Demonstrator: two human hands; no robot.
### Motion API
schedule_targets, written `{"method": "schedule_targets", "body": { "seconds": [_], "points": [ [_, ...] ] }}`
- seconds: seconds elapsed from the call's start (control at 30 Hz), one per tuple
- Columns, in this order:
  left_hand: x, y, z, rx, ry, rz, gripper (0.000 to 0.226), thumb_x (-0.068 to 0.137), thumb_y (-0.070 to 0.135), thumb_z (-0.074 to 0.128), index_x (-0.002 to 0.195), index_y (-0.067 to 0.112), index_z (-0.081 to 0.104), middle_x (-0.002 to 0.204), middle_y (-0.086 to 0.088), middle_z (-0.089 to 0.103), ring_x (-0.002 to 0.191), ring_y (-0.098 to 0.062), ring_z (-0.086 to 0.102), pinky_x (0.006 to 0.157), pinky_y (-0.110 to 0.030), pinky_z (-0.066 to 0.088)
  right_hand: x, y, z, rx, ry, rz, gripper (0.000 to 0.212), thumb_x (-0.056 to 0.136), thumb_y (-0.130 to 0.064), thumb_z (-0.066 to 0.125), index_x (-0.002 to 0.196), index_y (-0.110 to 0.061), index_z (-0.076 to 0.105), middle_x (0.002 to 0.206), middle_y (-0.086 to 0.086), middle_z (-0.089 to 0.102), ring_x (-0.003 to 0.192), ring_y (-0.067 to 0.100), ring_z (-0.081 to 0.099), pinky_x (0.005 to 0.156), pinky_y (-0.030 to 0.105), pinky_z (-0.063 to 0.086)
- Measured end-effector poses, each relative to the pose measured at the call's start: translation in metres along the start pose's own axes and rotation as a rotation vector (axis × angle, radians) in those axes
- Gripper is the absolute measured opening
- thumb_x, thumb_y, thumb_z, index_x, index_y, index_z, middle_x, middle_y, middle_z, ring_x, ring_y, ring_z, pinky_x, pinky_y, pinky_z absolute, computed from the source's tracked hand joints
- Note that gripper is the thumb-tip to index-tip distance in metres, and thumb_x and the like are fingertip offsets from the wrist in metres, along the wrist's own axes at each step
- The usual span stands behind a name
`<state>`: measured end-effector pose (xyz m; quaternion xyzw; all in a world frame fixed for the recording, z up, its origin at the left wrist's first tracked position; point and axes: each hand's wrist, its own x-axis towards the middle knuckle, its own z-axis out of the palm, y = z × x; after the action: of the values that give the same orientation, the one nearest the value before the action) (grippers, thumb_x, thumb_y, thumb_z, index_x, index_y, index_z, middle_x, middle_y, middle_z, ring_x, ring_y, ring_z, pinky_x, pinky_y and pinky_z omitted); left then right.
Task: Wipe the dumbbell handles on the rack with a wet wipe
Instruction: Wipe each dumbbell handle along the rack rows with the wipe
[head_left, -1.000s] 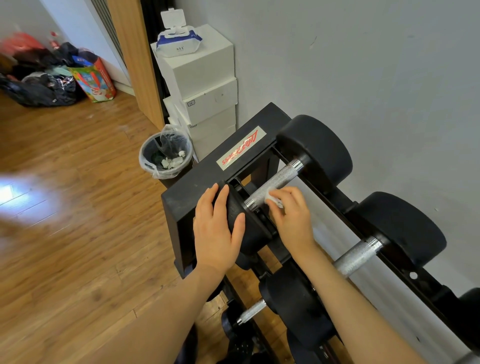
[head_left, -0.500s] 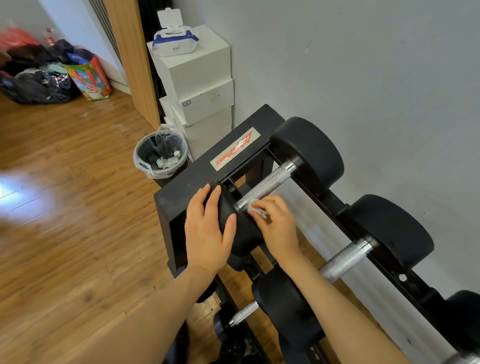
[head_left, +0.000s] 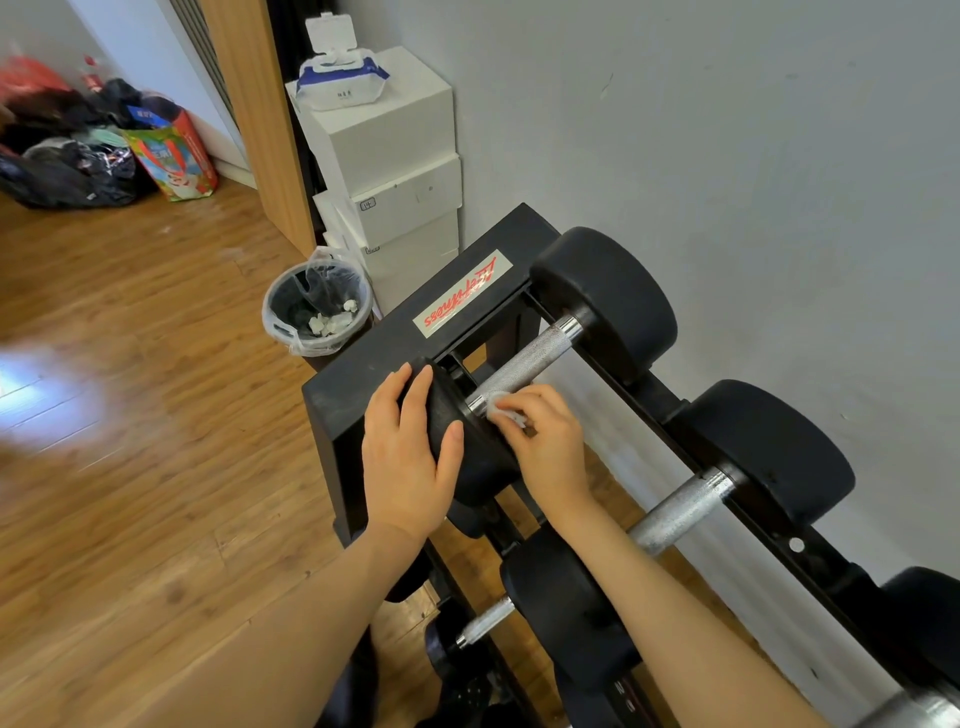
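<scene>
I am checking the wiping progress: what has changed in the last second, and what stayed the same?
The right hand, pinching the wet wipe, slid along the handle toward its near end. The left hand stayed on the near weight. The dumbbell did not leave the rack.

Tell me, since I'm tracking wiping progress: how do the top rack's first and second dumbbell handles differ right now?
The first handle has the right hand pressing a wipe on its near end; the second handle is untouched. The left hand holds the first's near head; the second's is free. Both are knurled metal between black heads.
</scene>
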<state>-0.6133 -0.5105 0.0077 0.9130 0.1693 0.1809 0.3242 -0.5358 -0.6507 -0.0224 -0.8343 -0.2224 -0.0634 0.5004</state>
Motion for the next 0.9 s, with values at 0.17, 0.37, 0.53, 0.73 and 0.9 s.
{"method": "schedule_targets", "body": {
  "seconds": [0.17,0.37,0.53,0.73,0.9],
  "points": [
    [0.000,0.002,0.000,-0.002,-0.002,-0.006,0.063,0.094,0.048,0.039,0.148,0.016,0.040,0.153,-0.007,0.035,0.142,-0.022,0.027,0.114,-0.037,0.020,0.015,0.004,-0.012,0.046,0.317,0.174,0.020,0.089,-0.007,0.067,0.108,-0.006,0.069,0.104,-0.020,0.047,0.098,-0.008,0.054,0.080,0.010,0.049],
    [0.000,0.001,0.000,-0.005,-0.003,-0.006,0.062,0.094,0.047,0.039,0.147,0.015,0.041,0.153,-0.008,0.036,0.142,-0.024,0.029,0.115,-0.041,0.024,0.016,0.001,-0.012,0.031,0.265,0.114,0.021,0.090,-0.007,0.067,0.111,-0.007,0.069,0.106,-0.020,0.048,0.099,-0.005,0.054,0.081,0.014,0.051],
    [0.000,0.000,0.000,-0.004,0.001,-0.008,0.062,0.094,0.047,0.040,0.147,0.015,0.041,0.153,-0.008,0.036,0.142,-0.025,0.030,0.115,-0.044,0.027,0.020,-0.004,-0.008,0.136,0.371,0.257,0.023,0.090,-0.007,0.066,0.112,-0.011,0.068,0.108,-0.020,0.049,0.101,-0.007,0.056,0.081,0.012,0.051],
    [0.000,0.002,-0.001,0.016,-0.011,-0.009,0.063,0.094,0.047,0.039,0.147,0.014,0.041,0.153,-0.008,0.036,0.143,-0.024,0.029,0.115,-0.040,0.025,0.007,-0.012,0.001,0.008,0.124,0.150,0.020,0.090,-0.010,0.066,0.109,-0.011,0.069,0.109,-0.005,0.054,0.099,0.006,0.056,0.084,0.012,0.048],
    [0.000,0.005,-0.008,0.062,-0.069,-0.018,0.063,0.096,0.048,0.036,0.150,0.015,0.037,0.157,-0.006,0.032,0.146,-0.024,0.026,0.113,-0.041,0.026,0.006,-0.017,-0.009,-0.097,0.001,0.105,0.019,0.090,-0.010,0.067,0.108,-0.011,0.071,0.108,-0.001,0.056,0.100,0.010,0.056,0.085,0.017,0.050]
  ]
}}
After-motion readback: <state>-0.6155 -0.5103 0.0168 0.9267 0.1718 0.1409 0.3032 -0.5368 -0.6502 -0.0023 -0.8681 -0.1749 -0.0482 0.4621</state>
